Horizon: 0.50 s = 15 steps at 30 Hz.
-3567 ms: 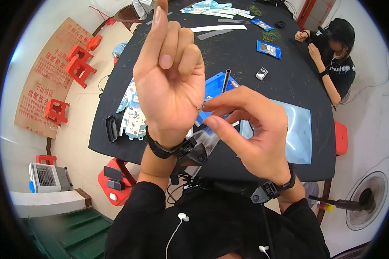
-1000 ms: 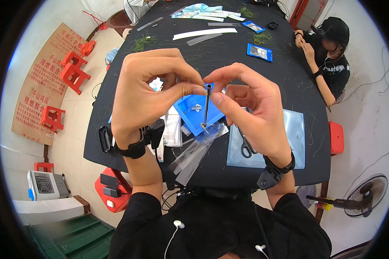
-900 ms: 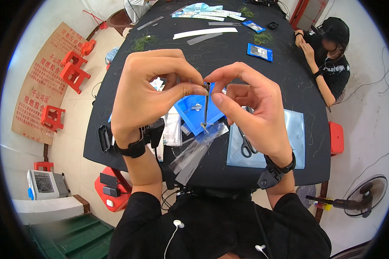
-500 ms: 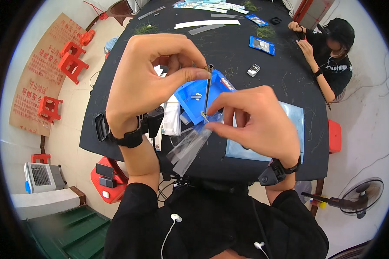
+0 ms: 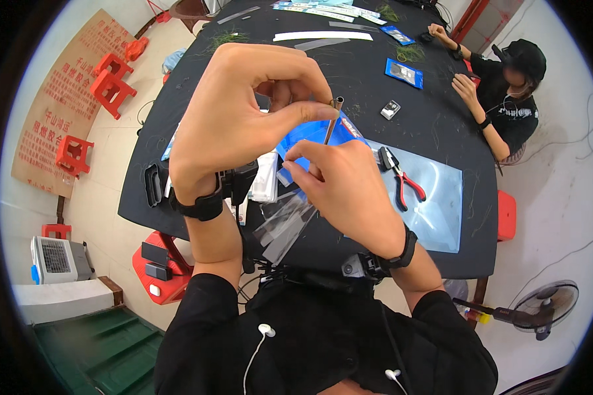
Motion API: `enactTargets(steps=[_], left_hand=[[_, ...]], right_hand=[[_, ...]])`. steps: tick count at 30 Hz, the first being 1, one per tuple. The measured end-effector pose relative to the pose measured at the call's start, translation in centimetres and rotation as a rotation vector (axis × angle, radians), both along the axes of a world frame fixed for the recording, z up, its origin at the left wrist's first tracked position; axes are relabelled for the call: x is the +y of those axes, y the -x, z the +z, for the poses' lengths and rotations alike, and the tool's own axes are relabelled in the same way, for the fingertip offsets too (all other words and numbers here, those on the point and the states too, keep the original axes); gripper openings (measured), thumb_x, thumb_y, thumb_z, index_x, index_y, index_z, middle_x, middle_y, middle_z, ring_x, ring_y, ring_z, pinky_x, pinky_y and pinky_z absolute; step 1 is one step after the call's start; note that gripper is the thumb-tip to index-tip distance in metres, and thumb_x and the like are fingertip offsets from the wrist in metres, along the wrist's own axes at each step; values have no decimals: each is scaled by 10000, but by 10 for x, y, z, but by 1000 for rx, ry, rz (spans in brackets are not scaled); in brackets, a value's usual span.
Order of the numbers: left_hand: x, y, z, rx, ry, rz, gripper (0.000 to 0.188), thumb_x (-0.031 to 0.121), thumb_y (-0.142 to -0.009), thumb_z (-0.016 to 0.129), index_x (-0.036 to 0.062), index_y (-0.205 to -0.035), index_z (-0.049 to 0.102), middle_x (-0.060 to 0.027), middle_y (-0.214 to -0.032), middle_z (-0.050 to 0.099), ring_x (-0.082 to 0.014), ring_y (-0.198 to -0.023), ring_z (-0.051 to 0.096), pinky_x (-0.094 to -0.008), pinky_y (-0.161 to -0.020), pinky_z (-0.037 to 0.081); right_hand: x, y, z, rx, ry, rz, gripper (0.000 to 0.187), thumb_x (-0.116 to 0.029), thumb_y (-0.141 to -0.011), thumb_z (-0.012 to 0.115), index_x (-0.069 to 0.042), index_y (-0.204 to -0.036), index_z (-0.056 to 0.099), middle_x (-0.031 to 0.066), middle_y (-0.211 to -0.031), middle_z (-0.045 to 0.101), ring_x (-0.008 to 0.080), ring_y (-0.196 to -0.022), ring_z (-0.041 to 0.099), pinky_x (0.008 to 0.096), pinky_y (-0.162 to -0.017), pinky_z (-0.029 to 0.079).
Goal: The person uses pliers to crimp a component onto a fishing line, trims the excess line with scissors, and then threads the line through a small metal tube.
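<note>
My left hand [image 5: 234, 118] pinches a thin metal tube [image 5: 331, 125] near its open top end, thumb against forefinger. The tube slants downward, and its lower part goes out of sight behind my right hand [image 5: 349, 194]. The thumb and forefinger of that hand are drawn close together left of the tube; anything between them is too small to make out. Under both hands lies a blue tray [image 5: 294, 140], partly covered by them. Clear plastic strips [image 5: 286, 230] lie at the near table edge, below my right hand.
Red-handled pliers [image 5: 410, 187] rest on a pale blue sheet [image 5: 441, 220] at the right. White packets [image 5: 265, 181] lie left of the tray. Farther off are a small grey device [image 5: 390, 110] and a blue packet [image 5: 404, 73]. Another person [image 5: 510, 99] sits at the far right.
My right hand has shifted left and turned, leaving the tube's lower end hidden and uncovering the pliers. My left hand keeps its pinch on the tube, slightly farther right in view.
</note>
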State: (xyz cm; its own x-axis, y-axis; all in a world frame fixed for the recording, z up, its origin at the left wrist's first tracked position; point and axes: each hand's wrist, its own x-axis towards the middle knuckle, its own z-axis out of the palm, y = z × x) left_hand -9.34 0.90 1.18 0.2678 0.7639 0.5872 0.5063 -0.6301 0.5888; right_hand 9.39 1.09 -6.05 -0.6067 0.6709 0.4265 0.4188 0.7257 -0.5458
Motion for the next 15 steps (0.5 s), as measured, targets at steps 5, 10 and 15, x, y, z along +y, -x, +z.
enactTargets(steps=[5, 10, 15], left_hand=[[-1, 3, 2, 51, 13, 45, 110, 61, -800, 848, 24, -867, 770, -26, -708, 673, -82, -594, 541, -240, -570, 410], [-5, 7, 3, -1, 63, 26, 202, 66, -786, 880, 33, -856, 693, -11, -721, 648, -64, -587, 521, -230, -572, 400], [-9, 14, 6, 24, -3, -40, 302, 81, -748, 928, 44, -849, 646, -1, -760, 656, -59, -582, 514, -228, -559, 388]], right_hand=[[-1, -18, 19, 1, 149, 59, 46, -65, -918, 780, -48, -957, 764, 44, -553, 639, 138, -489, 666, 269, -483, 457], [2, -41, 40, 12, 182, 67, 52, -15, -887, 788, -21, -924, 752, 28, -596, 656, 102, -490, 662, 227, -491, 449], [6, -53, 51, 51, 311, 81, 59, 5, -871, 782, -6, -915, 745, 23, -620, 675, 87, -502, 655, 216, -499, 453]])
